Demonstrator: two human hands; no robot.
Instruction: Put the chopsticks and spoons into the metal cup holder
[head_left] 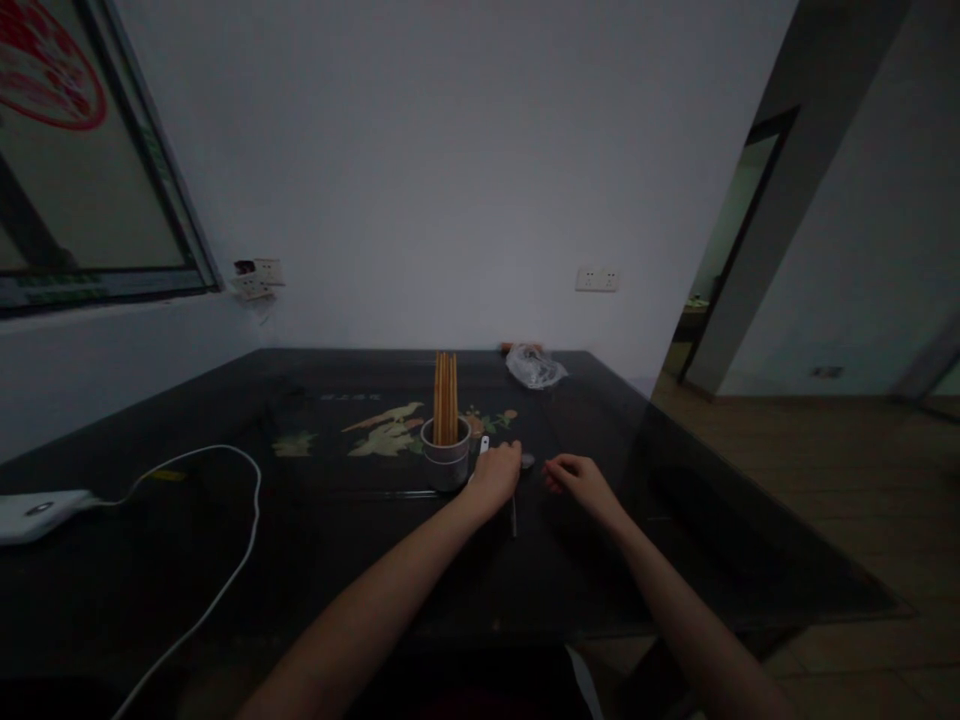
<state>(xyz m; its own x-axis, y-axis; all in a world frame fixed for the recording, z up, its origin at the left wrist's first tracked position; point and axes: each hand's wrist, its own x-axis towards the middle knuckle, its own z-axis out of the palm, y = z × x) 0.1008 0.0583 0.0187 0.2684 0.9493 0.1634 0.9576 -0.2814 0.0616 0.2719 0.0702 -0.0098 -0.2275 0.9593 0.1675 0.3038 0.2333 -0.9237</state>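
My left hand (498, 476) rests low over the table just right of a grey cup (445, 470), its fingers curled down around a spoon. A thin metal handle (514, 517) sticks out below those fingers, and a round spoon bowl (527, 460) shows beside them; whether both belong to one spoon is hidden. A pale handle with a hole (484, 443) pokes out behind the same hand. Several wooden chopsticks (445, 398) stand upright in the cup. To the right, my right hand (577, 477) hovers with thumb and fingers drawn together, nothing visible in them.
A dark table (315, 560) with a bird-and-flower picture reaches the wall. At its back lies a crumpled clear plastic bag (535, 368). On the left are a white device (45, 515) and its white cable (255, 520). Chopstick-like thin sticks (405, 494) lie left of the cup.
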